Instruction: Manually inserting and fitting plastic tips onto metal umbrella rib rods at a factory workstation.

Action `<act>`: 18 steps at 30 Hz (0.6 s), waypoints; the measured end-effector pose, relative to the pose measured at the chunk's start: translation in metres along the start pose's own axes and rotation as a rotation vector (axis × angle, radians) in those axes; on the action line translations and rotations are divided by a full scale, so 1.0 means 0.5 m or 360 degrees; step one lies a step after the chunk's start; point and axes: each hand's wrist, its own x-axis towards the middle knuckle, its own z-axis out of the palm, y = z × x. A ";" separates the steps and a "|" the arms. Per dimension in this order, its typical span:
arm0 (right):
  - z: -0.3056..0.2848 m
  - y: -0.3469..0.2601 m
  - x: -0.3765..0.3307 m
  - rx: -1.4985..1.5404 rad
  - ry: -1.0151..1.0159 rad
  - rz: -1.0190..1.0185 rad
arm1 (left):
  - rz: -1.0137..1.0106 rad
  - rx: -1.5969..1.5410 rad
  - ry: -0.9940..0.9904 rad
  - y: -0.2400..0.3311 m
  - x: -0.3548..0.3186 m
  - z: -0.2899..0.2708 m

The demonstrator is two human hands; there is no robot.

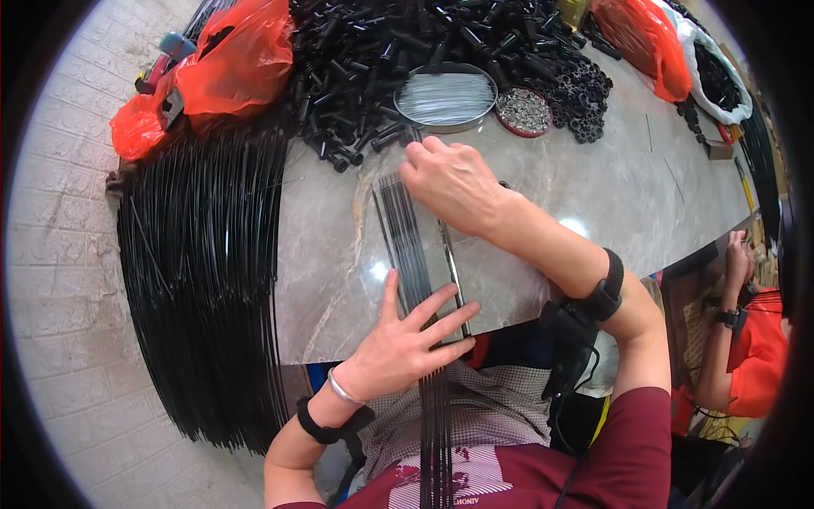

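I see a grey marble table (593, 195) over a pale tiled floor (59, 280). Thin black rods (407, 246) lie in a row across its near edge. My left hand (407, 343) presses flat on them, fingers spread; my right hand (454, 182), fingers curled, touches their far ends.

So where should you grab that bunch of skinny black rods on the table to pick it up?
Probably near the middle of the black rods, coming from above. They are long, thin and lie flat in a row, so one end might sag. The left hand presses the near end and the right hand works at the far end.
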 end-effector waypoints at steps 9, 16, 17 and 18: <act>-0.005 0.009 -0.009 0.0041 0.0039 -0.0001 | -0.0034 -0.0013 0.0036 0.005 0.008 0.006; 0.000 0.009 -0.009 0.0061 0.0064 -0.0015 | -0.0027 -0.0017 0.0064 0.003 0.005 0.007; -0.001 0.009 -0.008 0.0050 0.0050 -0.0018 | -0.0020 -0.0016 0.0074 0.003 0.005 0.008; -0.003 0.008 -0.007 0.0052 0.0052 -0.0021 | -0.0024 -0.0015 0.0075 0.003 0.004 0.006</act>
